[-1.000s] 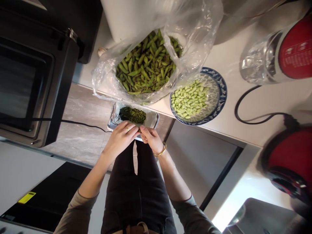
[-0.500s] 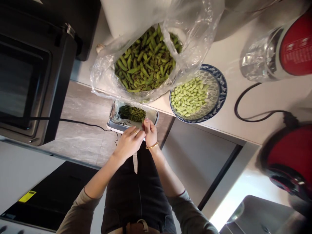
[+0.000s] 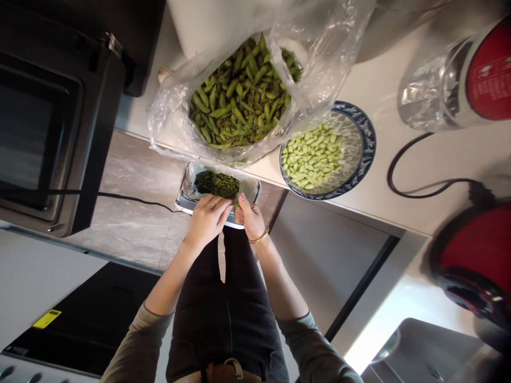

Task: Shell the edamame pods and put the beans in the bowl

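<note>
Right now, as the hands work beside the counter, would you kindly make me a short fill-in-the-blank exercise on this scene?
1. One finger of the person's left hand wears a gold ____.
2. The gold bangle circles the person's ____ wrist.
3. The clear plastic bag on the counter holds unshelled edamame ____.
4. Of the bag and the blue-and-white dish, the loose shelled beans lie in the ____.

Missing words: ring; right; pods; dish.
</note>
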Demonstrator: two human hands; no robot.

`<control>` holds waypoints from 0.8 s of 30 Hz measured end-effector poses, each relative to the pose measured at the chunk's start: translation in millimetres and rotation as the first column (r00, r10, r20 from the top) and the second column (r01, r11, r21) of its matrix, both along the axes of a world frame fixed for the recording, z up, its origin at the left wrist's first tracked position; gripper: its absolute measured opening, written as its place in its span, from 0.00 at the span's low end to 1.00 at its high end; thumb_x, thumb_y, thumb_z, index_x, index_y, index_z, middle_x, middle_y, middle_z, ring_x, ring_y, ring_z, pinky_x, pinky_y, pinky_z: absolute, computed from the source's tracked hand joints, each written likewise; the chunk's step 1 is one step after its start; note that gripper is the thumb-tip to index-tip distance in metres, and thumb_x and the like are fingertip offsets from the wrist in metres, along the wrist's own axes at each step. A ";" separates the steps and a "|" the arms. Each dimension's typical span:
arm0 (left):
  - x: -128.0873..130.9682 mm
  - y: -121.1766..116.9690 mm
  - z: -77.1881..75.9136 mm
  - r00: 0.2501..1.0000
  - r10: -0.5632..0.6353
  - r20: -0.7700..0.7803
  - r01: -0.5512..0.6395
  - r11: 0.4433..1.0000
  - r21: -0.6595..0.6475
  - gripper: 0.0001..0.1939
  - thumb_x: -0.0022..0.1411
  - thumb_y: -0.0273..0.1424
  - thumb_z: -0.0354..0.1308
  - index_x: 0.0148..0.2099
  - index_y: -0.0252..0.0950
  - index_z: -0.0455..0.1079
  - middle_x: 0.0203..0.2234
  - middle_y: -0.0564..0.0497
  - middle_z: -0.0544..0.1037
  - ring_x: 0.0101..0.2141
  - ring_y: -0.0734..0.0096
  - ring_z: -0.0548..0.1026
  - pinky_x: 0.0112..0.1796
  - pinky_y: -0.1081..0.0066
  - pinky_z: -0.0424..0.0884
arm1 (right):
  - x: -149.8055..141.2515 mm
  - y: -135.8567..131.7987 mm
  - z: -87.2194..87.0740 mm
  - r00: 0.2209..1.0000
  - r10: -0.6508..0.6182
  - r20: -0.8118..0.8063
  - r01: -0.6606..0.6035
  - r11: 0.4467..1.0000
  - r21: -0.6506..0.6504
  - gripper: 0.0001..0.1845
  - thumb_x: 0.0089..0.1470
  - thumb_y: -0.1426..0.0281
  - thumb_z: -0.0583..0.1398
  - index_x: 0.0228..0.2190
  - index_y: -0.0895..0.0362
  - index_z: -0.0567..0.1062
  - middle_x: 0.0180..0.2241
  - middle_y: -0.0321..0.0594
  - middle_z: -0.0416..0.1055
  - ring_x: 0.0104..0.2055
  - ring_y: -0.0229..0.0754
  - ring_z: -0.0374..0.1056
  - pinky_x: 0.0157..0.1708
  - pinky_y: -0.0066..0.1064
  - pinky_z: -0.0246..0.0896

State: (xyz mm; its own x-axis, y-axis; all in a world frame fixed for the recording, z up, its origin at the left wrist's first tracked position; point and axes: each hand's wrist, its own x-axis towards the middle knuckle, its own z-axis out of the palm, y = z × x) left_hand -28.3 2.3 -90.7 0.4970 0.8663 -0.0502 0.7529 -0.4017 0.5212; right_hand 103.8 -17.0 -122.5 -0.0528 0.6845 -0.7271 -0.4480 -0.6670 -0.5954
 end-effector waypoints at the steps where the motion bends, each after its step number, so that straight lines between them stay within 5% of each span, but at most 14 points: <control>1: 0.6 -0.7 1.3 1.000 -0.018 0.004 0.018 1.000 0.010 0.11 0.66 0.28 0.47 0.42 0.35 0.71 0.33 0.48 0.78 0.36 0.66 0.72 0.40 0.66 0.69 | 0.5 0.2 1.1 0.999 0.027 0.022 -0.028 0.999 0.018 0.34 0.45 0.42 0.58 0.12 0.52 0.49 0.12 0.26 0.40 0.15 0.30 0.35 0.14 0.30 0.32; 8: 2.7 -5.9 2.1 0.997 -0.040 -0.066 0.047 0.993 0.108 0.11 0.64 0.25 0.46 0.33 0.34 0.68 0.26 0.47 0.73 0.31 0.64 0.71 0.36 0.65 0.68 | 0.8 0.3 7.6 0.927 0.157 0.342 -0.224 0.960 0.167 0.32 0.51 0.42 0.52 0.12 0.54 0.53 0.13 0.30 0.47 0.19 0.32 0.44 0.19 0.30 0.43; 13: -0.3 -7.7 -0.9 0.999 -0.036 0.002 0.036 0.997 0.070 0.11 0.62 0.24 0.47 0.28 0.36 0.65 0.22 0.50 0.69 0.29 0.67 0.70 0.34 0.69 0.68 | 7.5 2.7 12.7 0.897 0.270 0.352 -0.351 0.916 0.193 0.32 0.53 0.44 0.51 0.13 0.55 0.54 0.14 0.29 0.49 0.19 0.31 0.45 0.20 0.29 0.43; 19: 0.1 -11.3 3.5 0.945 0.134 0.300 -0.089 0.983 -0.161 0.09 0.61 0.25 0.48 0.29 0.36 0.65 0.22 0.53 0.70 0.26 0.74 0.69 0.30 0.74 0.66 | 17.8 9.6 22.6 0.873 0.384 0.300 -0.461 0.850 0.253 0.31 0.53 0.45 0.51 0.14 0.55 0.58 0.15 0.30 0.51 0.19 0.31 0.46 0.20 0.28 0.44; 24: 0.5 -10.2 10.8 0.839 0.395 0.374 -0.157 0.834 -0.529 0.12 0.61 0.30 0.49 0.25 0.35 0.64 0.19 0.56 0.68 0.21 0.79 0.64 0.24 0.76 0.60 | 21.6 8.4 25.4 0.867 0.426 0.258 -0.495 0.796 0.349 0.29 0.56 0.47 0.50 0.16 0.55 0.63 0.16 0.30 0.52 0.20 0.33 0.48 0.21 0.28 0.46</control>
